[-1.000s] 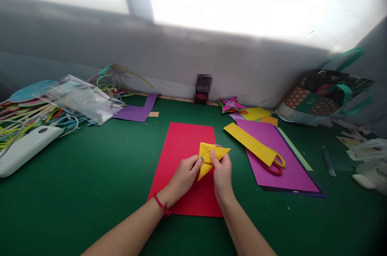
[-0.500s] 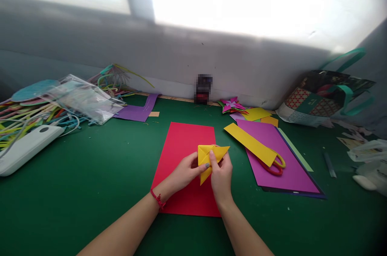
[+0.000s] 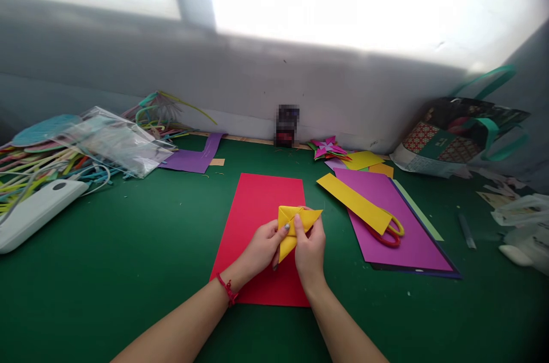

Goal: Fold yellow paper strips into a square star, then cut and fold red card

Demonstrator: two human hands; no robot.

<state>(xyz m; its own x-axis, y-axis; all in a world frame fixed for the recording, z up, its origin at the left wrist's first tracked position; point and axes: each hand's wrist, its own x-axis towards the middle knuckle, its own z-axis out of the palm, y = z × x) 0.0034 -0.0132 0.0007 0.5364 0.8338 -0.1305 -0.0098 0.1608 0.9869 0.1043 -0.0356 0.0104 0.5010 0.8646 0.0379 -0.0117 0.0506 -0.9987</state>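
Between my two hands is a folded piece of yellow paper (image 3: 286,215), with crossing creases and pointed corners at its right and bottom. My left hand (image 3: 262,247) pinches its left side, thumb on the front face. My right hand (image 3: 310,247) grips the right half, its thumb pressed near the middle of the folds. Fingers behind the paper are mostly hidden. Under both hands lies a red sheet (image 3: 261,197) on the green table (image 3: 163,271).
To the right, a yellow strip (image 3: 354,203) covers part of some scissors (image 3: 392,237) on purple sheets (image 3: 407,246). Folded paper stars (image 3: 329,148) lie at the back. A patterned bag (image 3: 446,134) stands far right. On the left are a white device (image 3: 40,214) and a plastic sleeve (image 3: 124,146).
My left thumb has shifted up and left along the yellow paper. The folded paper has turned slightly, and both hands keep hold of it.
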